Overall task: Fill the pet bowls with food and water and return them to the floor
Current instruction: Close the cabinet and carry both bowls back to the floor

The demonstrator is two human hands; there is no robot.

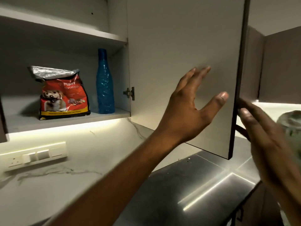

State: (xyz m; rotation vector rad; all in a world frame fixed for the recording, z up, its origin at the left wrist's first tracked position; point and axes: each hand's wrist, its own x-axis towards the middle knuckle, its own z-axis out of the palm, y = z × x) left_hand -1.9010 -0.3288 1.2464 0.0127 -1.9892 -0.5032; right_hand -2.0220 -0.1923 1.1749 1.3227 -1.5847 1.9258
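Observation:
A red puppy food bag with its silver top folded over stands on the lower shelf of an open wall cabinet. To its right stands a blue plastic bottle. My left hand is raised with fingers spread, in front of the inner face of the open cabinet door, and holds nothing. My right hand is blurred; its straight fingers touch the door's outer edge. No pet bowl can be clearly made out.
A lit marble-pattern wall carries a switch and socket panel below the cabinet. A shiny steel surface lies below the door. A blurred greenish round object shows at the right edge. More dark cabinets hang further right.

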